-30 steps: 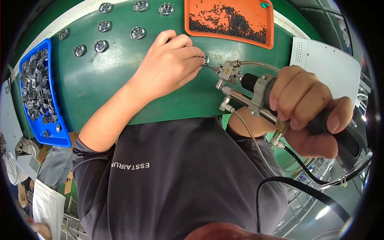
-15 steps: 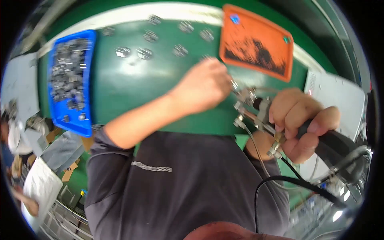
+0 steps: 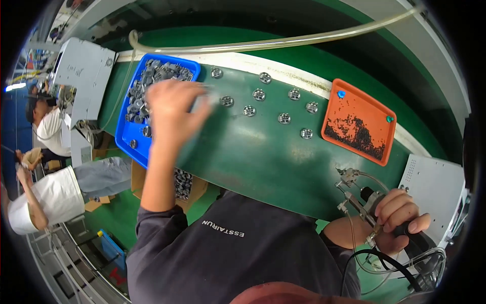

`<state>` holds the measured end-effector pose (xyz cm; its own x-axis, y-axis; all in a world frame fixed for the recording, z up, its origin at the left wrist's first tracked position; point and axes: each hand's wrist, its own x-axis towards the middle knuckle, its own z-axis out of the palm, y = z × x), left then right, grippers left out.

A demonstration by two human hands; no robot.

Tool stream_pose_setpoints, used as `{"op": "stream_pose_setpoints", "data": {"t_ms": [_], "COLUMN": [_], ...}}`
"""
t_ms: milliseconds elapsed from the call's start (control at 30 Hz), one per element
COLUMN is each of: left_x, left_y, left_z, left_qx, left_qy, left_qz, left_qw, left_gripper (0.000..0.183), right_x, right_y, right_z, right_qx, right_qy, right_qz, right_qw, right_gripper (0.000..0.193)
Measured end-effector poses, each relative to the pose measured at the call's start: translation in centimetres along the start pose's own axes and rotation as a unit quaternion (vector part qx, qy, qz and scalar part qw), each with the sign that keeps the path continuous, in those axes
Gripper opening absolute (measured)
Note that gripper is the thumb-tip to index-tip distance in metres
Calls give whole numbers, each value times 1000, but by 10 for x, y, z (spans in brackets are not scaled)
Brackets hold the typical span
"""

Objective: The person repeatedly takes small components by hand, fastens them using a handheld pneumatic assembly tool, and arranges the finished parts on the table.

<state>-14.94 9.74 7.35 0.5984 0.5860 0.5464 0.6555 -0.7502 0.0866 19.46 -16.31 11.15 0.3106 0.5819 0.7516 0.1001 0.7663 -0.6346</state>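
My left hand (image 3: 174, 109) is over the right side of a blue tray (image 3: 121, 139) heaped with small dark grey parts (image 3: 159, 73). Its thumb stands off from the fingers, but motion smears the fingertips, so I cannot see whether anything is between them. Just right of it, a round metallic part (image 3: 226, 101) lies on the green work surface (image 3: 243, 167); several similar round parts (image 3: 259, 95) are spread further right. At the right, my right hand (image 3: 397, 215) is closed around a black-handled tool (image 3: 369, 200) with metal fittings and thin hoses.
An orange tray (image 3: 354, 96) holding many tiny black pieces lies at the back right. A clear tube (image 3: 283, 46) crosses above the far edge. Grey metal boxes (image 3: 83, 76) flank the work surface. Below its near left edge sits a carton of parts (image 3: 183, 185). Other people stand at far left.
My left hand has swung from beside the tool over to the blue tray on the left. The right hand still grips the tool. The whole view has turned and shifted.
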Motion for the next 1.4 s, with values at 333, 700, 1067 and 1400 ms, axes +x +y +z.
{"op": "stream_pose_setpoints", "data": {"t_ms": [333,700,1067,1400], "left_x": [58,183,56,-22], "left_y": [-33,-69,143,189], "left_z": [43,277,86,107], "left_qx": [-28,-139,-363,-341], "left_qy": [68,-95,-129,-140], "left_qz": [48,57,218,248], "left_qw": [996,984,897,896], "left_gripper": [17,23,15,17], "right_x": [0,10,0,0], "right_y": [8,6,0,-11], "right_z": [0,1,-27,-23], "right_qx": [-6,1,29,24], "right_qy": [20,-9,-56,-53], "right_qz": [-11,2,51,59], "right_qw": [1000,1000,997,997], "right_gripper": [36,34,33,35]}}
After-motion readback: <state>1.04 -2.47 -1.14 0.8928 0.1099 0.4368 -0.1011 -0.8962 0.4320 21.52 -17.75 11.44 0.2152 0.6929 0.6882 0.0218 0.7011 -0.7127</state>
